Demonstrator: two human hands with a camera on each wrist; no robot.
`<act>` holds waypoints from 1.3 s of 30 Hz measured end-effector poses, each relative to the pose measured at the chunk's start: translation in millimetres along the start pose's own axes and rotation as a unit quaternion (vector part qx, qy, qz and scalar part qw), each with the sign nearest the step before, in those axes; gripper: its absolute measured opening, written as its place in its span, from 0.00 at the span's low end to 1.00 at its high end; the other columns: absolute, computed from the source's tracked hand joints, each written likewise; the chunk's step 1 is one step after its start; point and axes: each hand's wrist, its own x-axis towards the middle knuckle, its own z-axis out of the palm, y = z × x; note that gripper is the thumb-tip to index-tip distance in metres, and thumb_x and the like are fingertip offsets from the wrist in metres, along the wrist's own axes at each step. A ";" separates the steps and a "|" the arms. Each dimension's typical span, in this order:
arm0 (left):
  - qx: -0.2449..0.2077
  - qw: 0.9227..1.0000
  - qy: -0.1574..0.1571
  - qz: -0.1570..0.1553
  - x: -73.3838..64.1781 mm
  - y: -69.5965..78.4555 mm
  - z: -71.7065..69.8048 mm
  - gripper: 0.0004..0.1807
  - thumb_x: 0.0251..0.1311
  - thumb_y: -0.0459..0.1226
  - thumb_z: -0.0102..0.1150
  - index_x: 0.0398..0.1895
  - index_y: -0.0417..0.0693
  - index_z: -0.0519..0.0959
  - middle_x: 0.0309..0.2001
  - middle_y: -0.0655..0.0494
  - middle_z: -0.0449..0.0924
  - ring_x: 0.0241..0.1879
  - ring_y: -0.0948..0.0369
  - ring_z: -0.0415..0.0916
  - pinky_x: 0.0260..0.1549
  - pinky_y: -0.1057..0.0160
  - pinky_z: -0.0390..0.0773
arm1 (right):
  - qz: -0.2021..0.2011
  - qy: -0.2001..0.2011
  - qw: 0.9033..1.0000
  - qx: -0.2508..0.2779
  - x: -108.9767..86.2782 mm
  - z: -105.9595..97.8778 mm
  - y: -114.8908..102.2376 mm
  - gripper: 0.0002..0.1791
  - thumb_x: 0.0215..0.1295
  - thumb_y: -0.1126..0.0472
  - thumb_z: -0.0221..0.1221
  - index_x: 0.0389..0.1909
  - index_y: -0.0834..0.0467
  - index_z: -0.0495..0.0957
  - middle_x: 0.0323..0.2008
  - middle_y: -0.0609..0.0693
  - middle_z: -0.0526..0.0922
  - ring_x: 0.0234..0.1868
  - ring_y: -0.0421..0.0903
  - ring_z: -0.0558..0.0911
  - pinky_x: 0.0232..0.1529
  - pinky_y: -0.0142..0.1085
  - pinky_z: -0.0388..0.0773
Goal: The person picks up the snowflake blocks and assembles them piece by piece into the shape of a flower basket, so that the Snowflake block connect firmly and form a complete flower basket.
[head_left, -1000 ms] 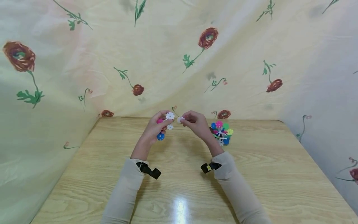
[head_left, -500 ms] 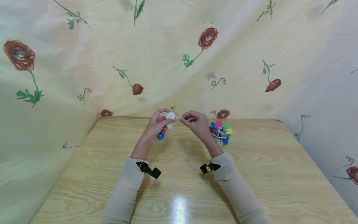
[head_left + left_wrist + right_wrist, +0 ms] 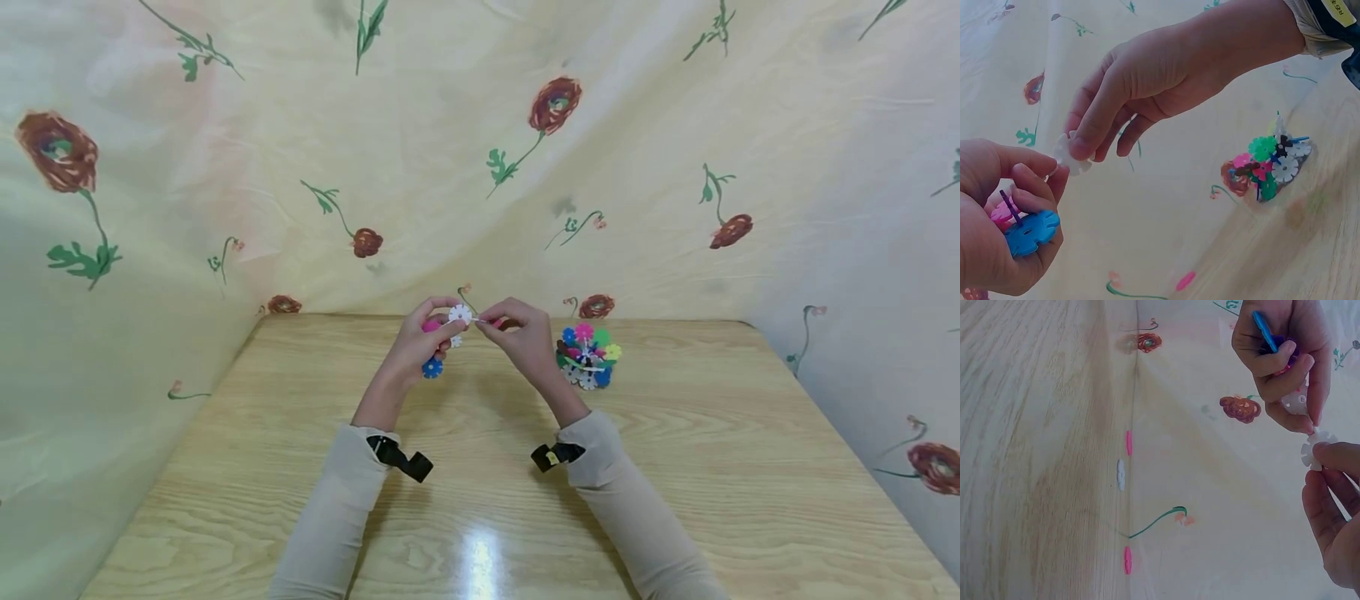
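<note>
My left hand holds a small cluster of notched plastic snowflake discs. Its thumb and fingers pinch a white disc at the top. A blue disc, a pink disc and a purple one seen edge-on sit in its curled fingers. Facing it, my right hand pinches another white disc between thumb and fingertips. In the head view that disc is edge-on and meets the rim of the left hand's white disc. Whether their notches interlock, I cannot tell.
A heap of mixed-colour snowflake discs lies right of the right hand on the wooden table. Pink pieces and a white piece show near the table's far edge, where a floral cloth hangs.
The right hand has turned its white disc from face-on to edge-on and moved slightly left, bringing it against the left hand's white disc. The left hand has barely moved.
</note>
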 end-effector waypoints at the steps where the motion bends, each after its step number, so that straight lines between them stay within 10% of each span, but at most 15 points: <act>1: -0.002 1.000 0.000 0.001 -0.4 -0.2 0.4 0.16 0.71 0.36 0.60 0.59 0.52 0.74 0.29 0.61 0.74 0.19 0.67 0.65 0.18 0.73 0.69 | -0.001 0.000 1.000 0.000 -0.8 -0.4 -3.4 0.03 0.61 0.72 0.68 0.34 0.70 0.86 0.35 0.64 0.87 0.35 0.58 0.84 0.40 0.52 0.85; 7: -0.017 1.000 -0.004 0.007 -2.7 -1.3 3.9 0.15 0.70 0.35 0.61 0.57 0.51 0.75 0.29 0.62 0.75 0.18 0.67 0.63 0.18 0.72 0.67 | -0.034 0.002 0.999 -0.009 -7.0 -8.0 -23.1 0.02 0.60 0.75 0.68 0.32 0.72 0.85 0.33 0.65 0.87 0.33 0.53 0.84 0.39 0.37 0.85; 15: -0.037 0.999 -0.010 0.024 -3.5 -1.9 11.8 0.13 0.70 0.33 0.60 0.55 0.46 0.74 0.34 0.60 0.78 0.19 0.67 0.61 0.18 0.73 0.63 | -0.060 0.010 0.998 0.005 -4.6 -8.5 4.5 0.04 0.59 0.72 0.70 0.31 0.72 0.87 0.31 0.62 0.88 0.31 0.46 0.84 0.38 0.26 0.82; 30: -0.054 0.996 -0.030 -0.063 1.5 -4.4 5.0 0.16 0.73 0.44 0.58 0.58 0.47 0.78 0.35 0.59 0.76 0.18 0.69 0.60 0.16 0.75 0.62 | -0.041 -0.031 0.999 0.000 0.4 -3.5 10.0 0.03 0.61 0.66 0.70 0.35 0.61 0.90 0.34 0.55 0.88 0.35 0.46 0.85 0.42 0.30 0.84; 39: -0.058 0.996 0.001 -0.061 2.8 -0.5 -1.6 0.19 0.72 0.46 0.59 0.58 0.45 0.79 0.25 0.63 0.69 0.18 0.69 0.59 0.17 0.73 0.62 | 0.023 -0.060 0.998 0.005 9.6 -4.7 6.3 0.09 0.64 0.66 0.68 0.44 0.62 0.87 0.42 0.59 0.89 0.43 0.53 0.87 0.46 0.44 0.87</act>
